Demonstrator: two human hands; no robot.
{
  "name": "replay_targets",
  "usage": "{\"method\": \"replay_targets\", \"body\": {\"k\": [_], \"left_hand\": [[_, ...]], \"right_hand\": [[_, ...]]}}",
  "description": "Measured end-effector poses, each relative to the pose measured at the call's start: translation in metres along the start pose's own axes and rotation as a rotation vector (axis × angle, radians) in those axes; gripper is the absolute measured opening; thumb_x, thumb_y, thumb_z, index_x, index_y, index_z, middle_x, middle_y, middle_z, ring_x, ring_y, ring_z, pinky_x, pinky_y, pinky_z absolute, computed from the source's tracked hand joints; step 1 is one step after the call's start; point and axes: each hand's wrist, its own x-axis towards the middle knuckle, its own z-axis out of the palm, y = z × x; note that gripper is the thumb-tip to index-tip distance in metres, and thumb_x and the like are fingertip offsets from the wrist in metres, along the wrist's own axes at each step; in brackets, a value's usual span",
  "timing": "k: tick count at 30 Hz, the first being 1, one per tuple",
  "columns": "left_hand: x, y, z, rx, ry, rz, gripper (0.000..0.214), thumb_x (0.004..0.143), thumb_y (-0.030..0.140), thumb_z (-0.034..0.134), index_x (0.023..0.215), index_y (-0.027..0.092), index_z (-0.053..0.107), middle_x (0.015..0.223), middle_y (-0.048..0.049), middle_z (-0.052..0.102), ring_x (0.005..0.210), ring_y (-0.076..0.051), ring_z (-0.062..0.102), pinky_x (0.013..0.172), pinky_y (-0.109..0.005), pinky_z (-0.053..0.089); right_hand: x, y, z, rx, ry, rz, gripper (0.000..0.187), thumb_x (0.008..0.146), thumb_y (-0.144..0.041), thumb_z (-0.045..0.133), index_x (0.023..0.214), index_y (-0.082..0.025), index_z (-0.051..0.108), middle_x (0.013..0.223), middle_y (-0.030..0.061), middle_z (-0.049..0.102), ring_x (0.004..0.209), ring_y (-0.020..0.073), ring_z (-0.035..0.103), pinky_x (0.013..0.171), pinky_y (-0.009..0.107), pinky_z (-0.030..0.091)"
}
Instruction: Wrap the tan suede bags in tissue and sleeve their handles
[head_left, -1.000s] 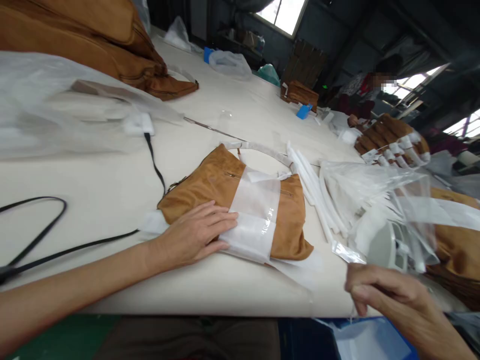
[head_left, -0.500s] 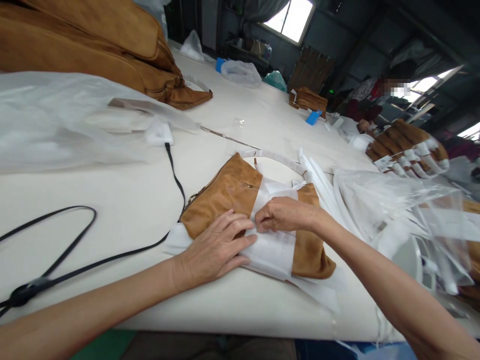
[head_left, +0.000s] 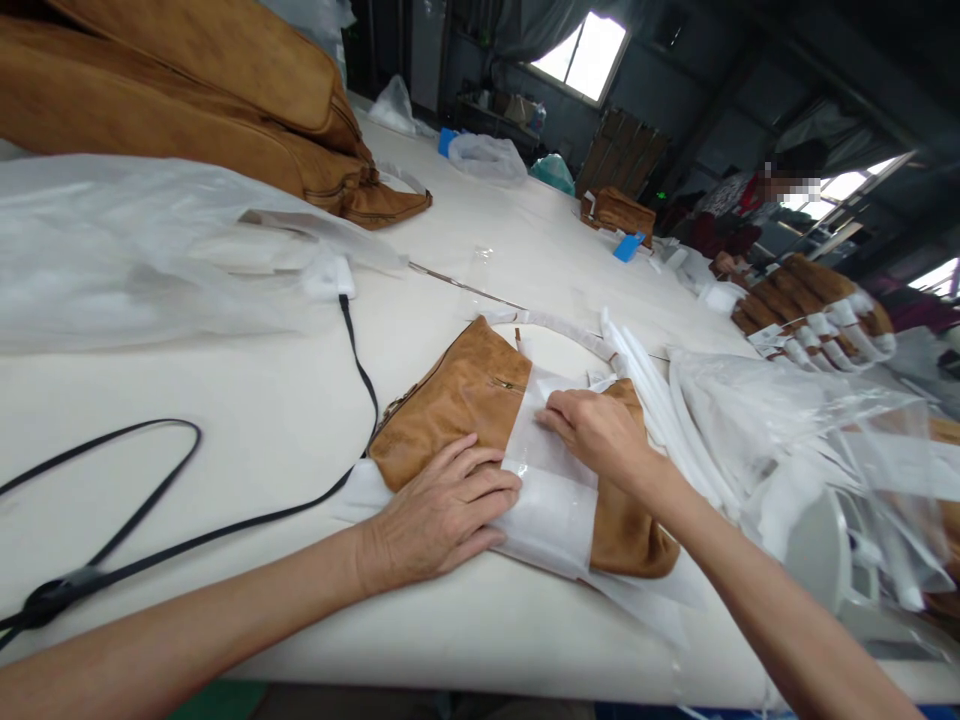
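A small tan suede bag (head_left: 457, 400) lies flat on the white table (head_left: 262, 400), with a band of white paper (head_left: 551, 490) wrapped across its middle and a white-wrapped handle (head_left: 555, 325) arching behind it. My left hand (head_left: 442, 510) lies flat on the bag's near left part, fingers spread, tips at the paper's edge. On the upper part of the band rests my right hand (head_left: 596, 430), fingers curled down against the paper.
A black cord (head_left: 225, 520) loops over the table at left. Clear plastic sheets (head_left: 112, 250) and large tan bags (head_left: 187, 90) lie at back left. White foam strips (head_left: 660, 400) and plastic bags (head_left: 810, 430) are at right. Another person (head_left: 742, 210) works at the far right.
My right hand came from the table's near right edge onto the paper band, then slid a little right and up along it. My left hand has stayed on the bag.
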Motion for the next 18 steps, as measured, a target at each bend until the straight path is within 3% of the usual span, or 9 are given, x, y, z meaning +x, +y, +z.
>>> {"method": "replay_targets", "body": {"k": [3, 5, 8, 10, 15, 18], "left_hand": [[-0.002, -0.001, 0.003, 0.006, 0.026, 0.015, 0.029, 0.092, 0.030, 0.063, 0.119, 0.021, 0.060, 0.122, -0.0064, 0.067, 0.123, -0.027, 0.051, 0.119, -0.053, 0.025], [-0.004, -0.001, 0.005, 0.018, 0.041, 0.025, 0.029, 0.093, 0.030, 0.061, 0.120, 0.021, 0.059, 0.122, -0.0062, 0.067, 0.123, -0.026, 0.051, 0.118, -0.052, 0.026], [-0.006, -0.001, 0.008, 0.043, 0.082, 0.054, 0.019, 0.094, 0.026, 0.058, 0.113, 0.024, 0.062, 0.122, -0.0027, 0.067, 0.123, -0.024, 0.051, 0.118, -0.051, 0.025], [-0.006, 0.001, 0.009, 0.060, 0.097, 0.074, 0.014, 0.095, 0.024, 0.057, 0.108, 0.025, 0.063, 0.123, -0.0016, 0.067, 0.123, -0.023, 0.051, 0.118, -0.050, 0.025], [-0.006, 0.011, 0.001, 0.147, 0.088, 0.071, 0.011, 0.094, 0.022, 0.058, 0.101, 0.025, 0.066, 0.123, -0.0016, 0.068, 0.122, -0.023, 0.054, 0.119, -0.053, 0.022], [-0.001, 0.019, -0.014, 0.160, 0.066, 0.073, 0.010, 0.095, 0.025, 0.057, 0.092, 0.023, 0.067, 0.120, -0.0012, 0.069, 0.121, -0.023, 0.055, 0.120, -0.055, 0.019]], "right_hand": [[-0.047, -0.013, 0.021, 0.072, 0.358, -0.022, 0.035, 0.104, -0.033, 0.037, 0.112, -0.016, 0.067, 0.109, 0.0123, 0.070, 0.104, 0.0243, 0.063, 0.089, 0.034, 0.046], [-0.073, -0.025, 0.046, 0.075, 0.464, -0.095, 0.044, 0.103, -0.035, 0.039, 0.139, -0.013, 0.051, 0.139, 0.0154, 0.057, 0.132, 0.0285, 0.048, 0.108, 0.043, 0.037], [-0.092, -0.037, 0.082, 0.056, 0.391, -0.147, 0.064, 0.097, -0.044, 0.048, 0.150, -0.008, 0.036, 0.152, 0.0174, 0.042, 0.143, 0.0328, 0.034, 0.115, 0.054, 0.028], [-0.092, -0.039, 0.094, 0.058, 0.300, -0.140, 0.069, 0.096, -0.045, 0.051, 0.151, -0.007, 0.033, 0.156, 0.0172, 0.036, 0.145, 0.0328, 0.030, 0.117, 0.056, 0.026], [-0.090, -0.036, 0.092, 0.045, 0.288, -0.128, 0.068, 0.098, -0.043, 0.048, 0.153, -0.007, 0.029, 0.158, 0.0184, 0.032, 0.147, 0.0320, 0.026, 0.118, 0.058, 0.023], [-0.092, -0.038, 0.091, 0.022, 0.301, -0.134, 0.065, 0.098, -0.043, 0.050, 0.154, -0.017, 0.029, 0.158, 0.0185, 0.032, 0.146, 0.0339, 0.029, 0.115, 0.060, 0.027]]}}
